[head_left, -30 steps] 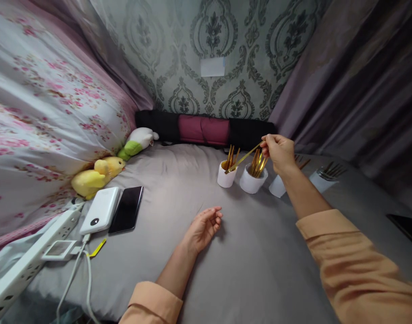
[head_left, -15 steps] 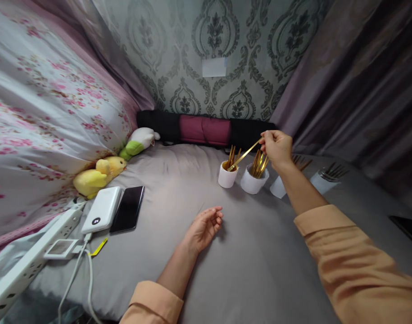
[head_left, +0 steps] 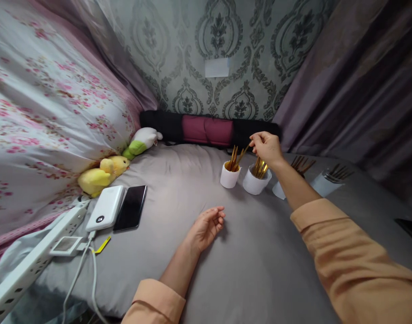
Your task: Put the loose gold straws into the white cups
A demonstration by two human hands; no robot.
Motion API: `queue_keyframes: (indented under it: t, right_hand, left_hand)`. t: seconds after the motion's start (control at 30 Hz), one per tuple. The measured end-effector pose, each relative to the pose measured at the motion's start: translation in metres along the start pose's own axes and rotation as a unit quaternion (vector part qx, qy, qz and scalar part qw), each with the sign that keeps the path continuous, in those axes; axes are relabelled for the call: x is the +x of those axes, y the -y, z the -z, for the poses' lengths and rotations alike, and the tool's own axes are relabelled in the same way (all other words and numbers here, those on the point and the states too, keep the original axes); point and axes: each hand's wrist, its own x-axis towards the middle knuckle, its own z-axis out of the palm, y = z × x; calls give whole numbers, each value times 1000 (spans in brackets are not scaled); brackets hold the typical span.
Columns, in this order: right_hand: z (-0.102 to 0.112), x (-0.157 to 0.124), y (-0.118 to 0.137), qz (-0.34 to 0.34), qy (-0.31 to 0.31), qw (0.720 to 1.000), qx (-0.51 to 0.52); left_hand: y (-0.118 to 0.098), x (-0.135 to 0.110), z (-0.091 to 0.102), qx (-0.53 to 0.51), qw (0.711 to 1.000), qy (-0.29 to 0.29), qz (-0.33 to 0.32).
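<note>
My right hand (head_left: pixel 266 146) pinches the upper end of a slim gold-coloured stick (head_left: pixel 244 150). The stick slants down to the left, its lower end inside a small white cup (head_left: pixel 230 181) that holds other gold sticks (head_left: pixel 233 158). Just right of that cup stands a wider white cup (head_left: pixel 256 185) with a bunch of gold sticks (head_left: pixel 260 168), below my right hand. Behind my right forearm, a third white cup (head_left: pixel 279 191) with brownish sticks (head_left: pixel 301 164) is partly hidden. My left hand (head_left: pixel 206 228) rests palm up on the grey sheet, fingers loosely curled, holding nothing.
Farther right is another white cup (head_left: pixel 323 186) with dark sticks. On the left lie a phone (head_left: pixel 130 208), a white power bank (head_left: pixel 105 209), a power strip (head_left: pixel 33 261) with cables, and plush toys (head_left: pixel 104 173). A black-and-maroon roll (head_left: pixel 207 130) lies along the wall.
My right hand has moved left, and the stick has become steeper, its lower end now down in the leftmost cup. My left hand has stayed put. The view has shifted slightly.
</note>
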Motion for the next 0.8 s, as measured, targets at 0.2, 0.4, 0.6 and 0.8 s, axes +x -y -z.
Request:
queue_keyframes:
  t: [0.2,0.4,0.6,0.8]
  right_hand:
    - [-7,0,-4,6,41,999,-22]
    - [-13,1,-7,1,70,997,-39]
    - [-18,0,-8,10,95,994,-54]
    - [-21,-1,-8,7,105,992,-64]
  left_hand:
    - [0,-1,0,-2,1000,2,-1]
    - [0,1,1,-7,1000,4,-2]
    - [1,1,2,-10,1000,0,-4]
    - [1,1,1,-9,1000,-3,-4]
